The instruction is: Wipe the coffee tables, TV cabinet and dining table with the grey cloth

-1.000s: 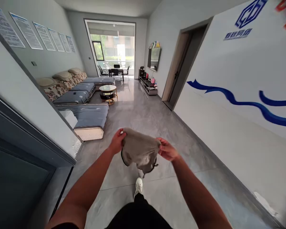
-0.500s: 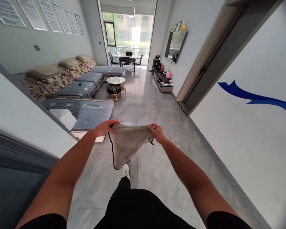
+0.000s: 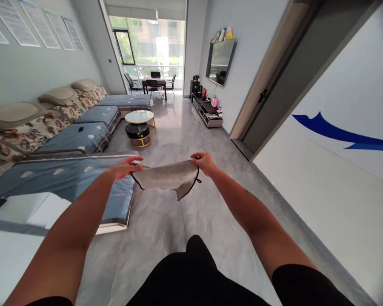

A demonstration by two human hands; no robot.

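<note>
1. Left hand point(image 3: 124, 168), on my feed: fingers extended and curled over one corner of a grey cloth with black piping point(image 3: 164, 177), pinching it against the thumb, which I cannot clearly see.
2. Right hand point(image 3: 204, 163): fingers bent, pinching the opposite top corner between fingertips and thumb. The hands stand well apart, neither spread flat nor pressed together.
3. The cloth hangs stretched between them in midair, its top edge nearly taut, its lower corner drooping in a shallow point. Nothing beneath touches it.
4. To the left, a long sofa bed with a blue quilted pad point(image 3: 67, 182) runs beside the left forearm; in this view its near edge lies just under the left hand, though the gap between them is hard to judge.
5. Grey tile floor point(image 3: 153, 238) spreads below and ahead of the hands, with my view of black shorts point(image 3: 194, 276) at the bottom of the frame.
6. Farther on stands a round coffee table point(image 3: 139, 117). To the right, a white wall with a blue wave point(image 3: 335, 131) and a dark doorway point(image 3: 274, 93) bound the open floor.
</note>
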